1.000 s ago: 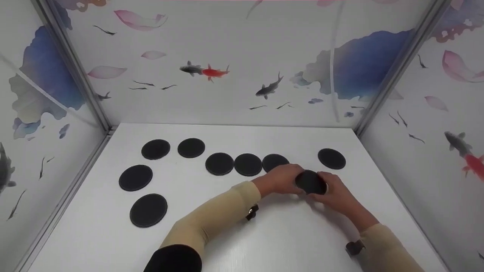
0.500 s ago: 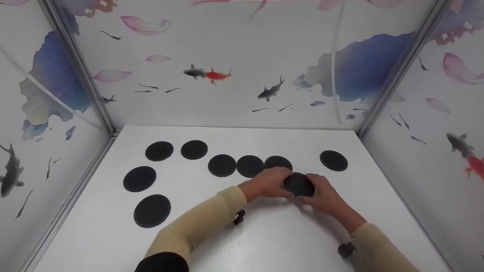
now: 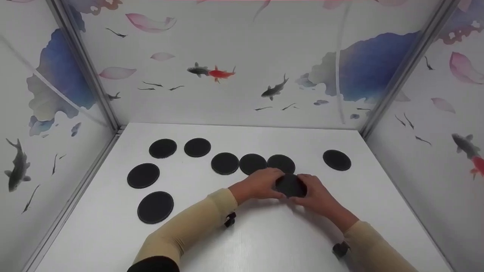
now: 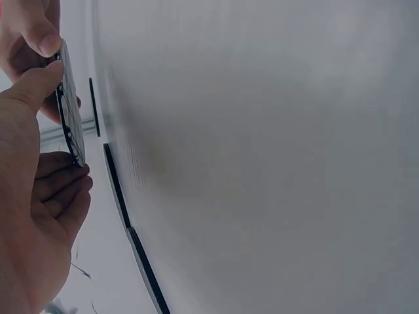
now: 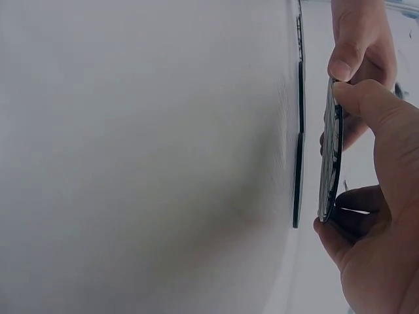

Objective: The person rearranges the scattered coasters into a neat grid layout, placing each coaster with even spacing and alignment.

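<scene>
A round black coaster (image 3: 290,186) is held level just above the white table, between my two hands in the head view. My left hand (image 3: 259,185) grips its left edge with thumb and fingers. On the opposite edge my right hand (image 3: 321,196) pinches it the same way. Both wrist views show the coaster edge-on, raised off the tabletop, with a pale patterned underside (image 5: 329,150). My thumbs nearly meet at its near edge. Just beyond the hands, a row of three black coasters (image 3: 225,163) lies flat, with neighbours touching or almost touching.
One coaster (image 3: 337,160) lies alone at the back right. Several more, including a near one (image 3: 155,207) and a far one (image 3: 163,148), are spread over the left side of the white table (image 3: 264,241). Printed panels (image 3: 234,102) wall in the back and both sides.
Both hands have carried the held coaster to the left, from near the lone right coaster to in front of the row's right end. The camera view has shifted slightly.
</scene>
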Demonstrator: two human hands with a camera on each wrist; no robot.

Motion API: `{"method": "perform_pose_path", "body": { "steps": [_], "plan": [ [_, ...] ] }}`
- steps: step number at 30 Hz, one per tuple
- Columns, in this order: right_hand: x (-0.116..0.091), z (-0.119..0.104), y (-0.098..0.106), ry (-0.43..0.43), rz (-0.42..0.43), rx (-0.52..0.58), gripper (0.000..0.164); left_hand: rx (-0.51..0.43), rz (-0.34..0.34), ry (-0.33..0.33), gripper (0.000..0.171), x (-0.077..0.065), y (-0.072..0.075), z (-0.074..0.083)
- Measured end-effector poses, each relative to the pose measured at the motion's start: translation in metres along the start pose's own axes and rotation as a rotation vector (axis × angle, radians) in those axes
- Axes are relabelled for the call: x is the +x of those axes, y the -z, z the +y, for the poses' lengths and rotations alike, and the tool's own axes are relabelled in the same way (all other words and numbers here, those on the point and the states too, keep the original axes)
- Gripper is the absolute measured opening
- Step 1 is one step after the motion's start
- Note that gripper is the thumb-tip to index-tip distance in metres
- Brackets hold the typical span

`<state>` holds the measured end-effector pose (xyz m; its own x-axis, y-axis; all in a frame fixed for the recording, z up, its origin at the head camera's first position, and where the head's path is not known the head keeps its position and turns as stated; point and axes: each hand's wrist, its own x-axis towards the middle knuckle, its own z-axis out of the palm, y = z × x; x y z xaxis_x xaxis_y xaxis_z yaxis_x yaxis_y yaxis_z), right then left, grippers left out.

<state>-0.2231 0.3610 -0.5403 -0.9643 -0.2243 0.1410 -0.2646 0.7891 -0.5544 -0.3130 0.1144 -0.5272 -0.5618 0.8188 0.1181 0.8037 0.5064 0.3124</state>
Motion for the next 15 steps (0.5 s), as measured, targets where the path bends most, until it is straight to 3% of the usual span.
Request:
{"method": "perform_pose_path", "body": {
  "steps": [15],
  "plan": [
    [0.007, -0.008, -0.009, 0.044, -0.009, 0.005, 0.077, -0.014, 0.01, -0.002, 0.059, -0.012, 0.002, -0.006]
  ]
}}
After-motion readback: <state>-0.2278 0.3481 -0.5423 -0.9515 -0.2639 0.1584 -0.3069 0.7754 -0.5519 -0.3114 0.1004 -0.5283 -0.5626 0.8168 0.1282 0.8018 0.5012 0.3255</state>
